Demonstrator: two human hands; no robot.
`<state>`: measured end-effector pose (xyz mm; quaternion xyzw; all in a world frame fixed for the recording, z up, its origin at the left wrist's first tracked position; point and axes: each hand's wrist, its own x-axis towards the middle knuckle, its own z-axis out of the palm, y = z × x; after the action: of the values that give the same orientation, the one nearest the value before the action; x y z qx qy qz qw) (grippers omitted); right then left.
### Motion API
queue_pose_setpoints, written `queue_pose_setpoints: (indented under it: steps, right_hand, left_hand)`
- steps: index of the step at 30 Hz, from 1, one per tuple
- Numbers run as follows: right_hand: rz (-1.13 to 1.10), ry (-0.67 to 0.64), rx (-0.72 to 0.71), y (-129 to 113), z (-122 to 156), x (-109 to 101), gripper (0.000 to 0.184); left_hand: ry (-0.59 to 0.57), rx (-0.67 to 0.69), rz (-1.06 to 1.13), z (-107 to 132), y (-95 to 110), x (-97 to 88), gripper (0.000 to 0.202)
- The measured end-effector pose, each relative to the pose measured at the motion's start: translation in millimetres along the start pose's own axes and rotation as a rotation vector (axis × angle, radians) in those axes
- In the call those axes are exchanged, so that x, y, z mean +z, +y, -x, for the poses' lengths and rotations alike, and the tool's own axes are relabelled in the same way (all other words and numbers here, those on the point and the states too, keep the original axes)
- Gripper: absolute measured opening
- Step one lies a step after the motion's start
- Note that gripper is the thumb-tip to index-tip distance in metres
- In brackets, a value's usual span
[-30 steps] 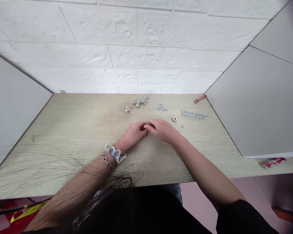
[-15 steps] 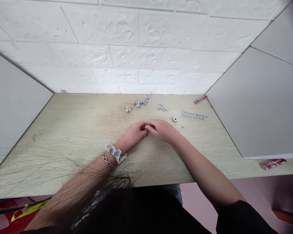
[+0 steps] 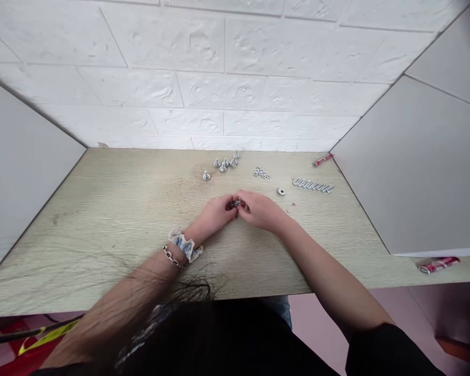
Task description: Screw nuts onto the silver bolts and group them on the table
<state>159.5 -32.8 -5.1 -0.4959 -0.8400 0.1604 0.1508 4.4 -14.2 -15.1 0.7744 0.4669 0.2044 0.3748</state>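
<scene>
Head view: the left hand and the right hand meet fingertip to fingertip over the middle of the wooden table. Both are pinched narrowly on a small metal piece. Only a silver glint of it shows between the fingers, so its shape cannot be made out.

From the hands:
- A lone washer lies at 2 o'clock, near the right hand.
- A row of screws lies farther out at 2 o'clock.
- A little heap of nuts lies at 1 o'clock.
- A cluster of flanged bolts lies at 12 o'clock.

These parts are too small to count. A red pen is partly tucked behind the right partition. Dark hair hides the table's near edge.
</scene>
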Motion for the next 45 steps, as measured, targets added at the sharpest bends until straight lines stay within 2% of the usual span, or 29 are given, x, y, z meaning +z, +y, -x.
queue_pose_setpoints:
  steps: [5, 21, 45]
  right_hand:
    - [-0.028, -0.020, -0.046, -0.7, -0.3, 0.2, 0.019]
    - [-0.035, -0.057, 0.023, -4.3, -0.3, 0.7, 0.021]
    - [-0.060, -0.045, 0.024, -4.1, -0.7, 0.6, 0.019]
  left_hand:
    - [-0.012, 0.008, -0.016, 0.2, 1.2, -0.3, 0.015]
    - [-0.043, -0.004, -0.044, -1.4, -1.2, -0.5, 0.015]
    - [-0.033, 0.005, -0.064, -1.4, -2.0, 0.0, 0.014]
